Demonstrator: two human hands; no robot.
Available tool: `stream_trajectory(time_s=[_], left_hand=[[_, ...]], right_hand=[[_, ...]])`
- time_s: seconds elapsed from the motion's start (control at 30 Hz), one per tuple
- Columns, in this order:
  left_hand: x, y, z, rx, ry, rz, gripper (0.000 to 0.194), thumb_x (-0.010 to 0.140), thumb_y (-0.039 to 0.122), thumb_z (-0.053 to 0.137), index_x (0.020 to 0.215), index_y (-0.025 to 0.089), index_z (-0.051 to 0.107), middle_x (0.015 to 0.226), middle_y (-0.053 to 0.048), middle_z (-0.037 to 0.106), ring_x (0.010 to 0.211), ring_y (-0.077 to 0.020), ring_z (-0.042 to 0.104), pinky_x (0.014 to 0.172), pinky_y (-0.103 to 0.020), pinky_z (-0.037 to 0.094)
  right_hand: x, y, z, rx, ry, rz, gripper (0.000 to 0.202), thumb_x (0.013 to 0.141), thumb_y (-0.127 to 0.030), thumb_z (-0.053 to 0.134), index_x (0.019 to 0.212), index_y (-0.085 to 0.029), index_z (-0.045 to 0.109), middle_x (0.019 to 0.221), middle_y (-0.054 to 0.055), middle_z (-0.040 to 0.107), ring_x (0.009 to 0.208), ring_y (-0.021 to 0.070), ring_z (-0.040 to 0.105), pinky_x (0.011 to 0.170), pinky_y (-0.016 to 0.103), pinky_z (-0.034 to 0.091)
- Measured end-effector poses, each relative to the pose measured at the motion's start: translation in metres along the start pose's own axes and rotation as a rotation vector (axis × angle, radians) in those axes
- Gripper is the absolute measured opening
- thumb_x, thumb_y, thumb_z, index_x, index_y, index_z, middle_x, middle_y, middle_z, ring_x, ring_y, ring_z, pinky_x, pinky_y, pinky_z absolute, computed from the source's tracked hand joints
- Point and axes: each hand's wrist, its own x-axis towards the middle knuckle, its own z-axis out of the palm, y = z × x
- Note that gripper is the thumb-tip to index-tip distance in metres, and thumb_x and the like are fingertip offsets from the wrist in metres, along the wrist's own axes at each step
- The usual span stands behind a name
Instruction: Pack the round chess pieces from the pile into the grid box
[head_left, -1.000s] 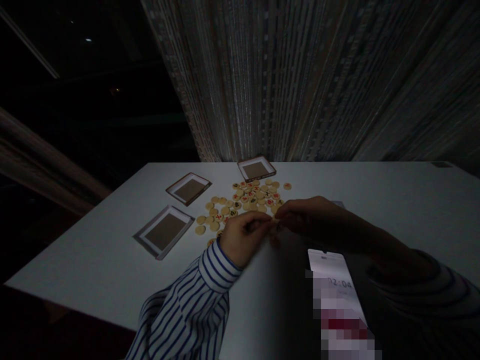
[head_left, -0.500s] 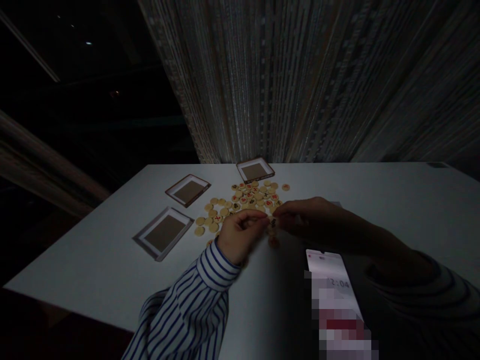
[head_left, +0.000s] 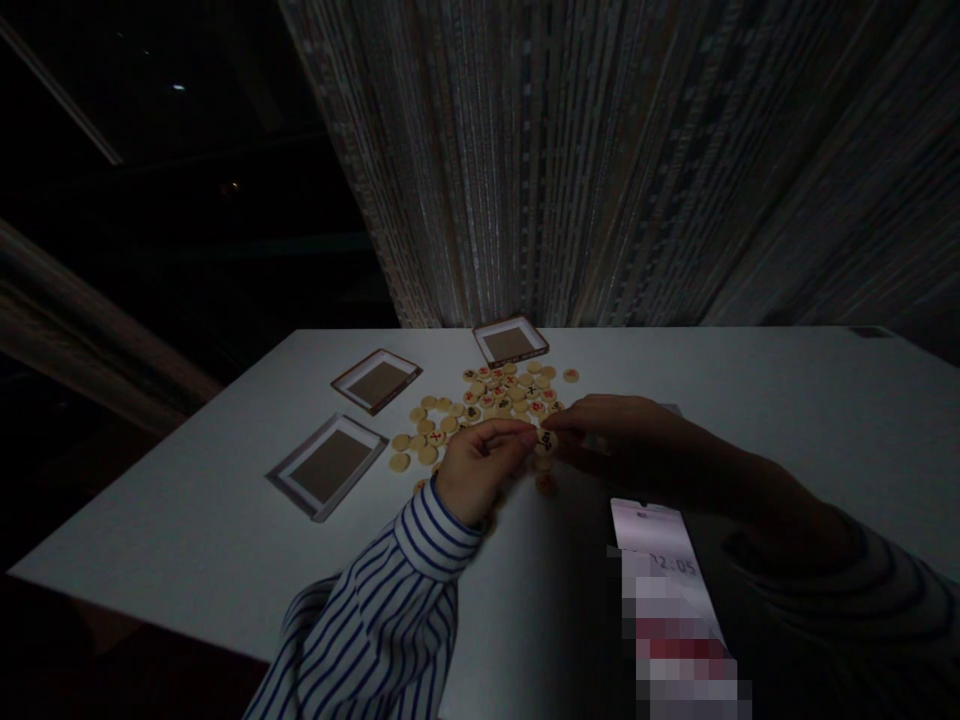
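Between my two hands is a round xiangqi piece (head_left: 547, 441) with a black character. My left hand (head_left: 484, 462) pinches its left edge with thumb and fingertips. From the right, my right hand (head_left: 611, 430) reaches over with its fingers at the same piece; its underside is in shadow, so its exact hold is hard to see. Just below lies a piece with a red mark (head_left: 547, 485). A loose spread of xiangqi pieces (head_left: 499, 396), some with red or black characters and some blank side up, lies beyond and left of my hands.
Three shallow open boxes or lids stand on the white table (head_left: 225, 500): a grey-rimmed one (head_left: 352, 426) at left, a brown-edged one (head_left: 409, 375) behind it, another (head_left: 536, 352) at the back. A lit phone (head_left: 652, 530) lies near my right forearm. A string curtain (head_left: 525, 180) hangs behind.
The piece between my hands has turned so that its black character shows more plainly. My right fingers have shifted slightly; my left hand has barely moved.
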Motion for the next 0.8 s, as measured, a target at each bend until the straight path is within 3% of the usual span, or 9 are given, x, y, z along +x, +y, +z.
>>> stream_trajectory(time_s=[0.4, 0.8], left_hand=[[0.000, 0.001, 0.005, -0.073, -0.063, 0.007, 0.036, 0.050, 0.034, 0.080, 0.075, 0.012, 0.068, 0.055, 0.001, 0.064, 0.048, -0.0076, 0.054, 0.051, -0.021, 0.044], [0.000, 0.008, 0.029, 0.018, -0.074, -0.055, 0.033, 0.049, 0.033, 0.080, 0.071, 0.013, 0.066, 0.050, 0.002, 0.061, 0.040, -0.0056, 0.049, 0.041, -0.018, 0.038]], right_hand=[[0.003, -0.006, -0.010, -0.063, -0.040, 0.011, 0.024, 0.085, -0.028, 0.049, 0.107, -0.022, 0.058, 0.093, 0.005, 0.064, 0.085, 0.0167, 0.057, 0.072, 0.031, 0.042], [-0.014, 0.007, -0.020, -0.152, -0.055, 0.030, 0.027, 0.084, -0.029, 0.049, 0.108, -0.021, 0.060, 0.093, 0.007, 0.066, 0.086, 0.0183, 0.059, 0.072, 0.031, 0.044]])
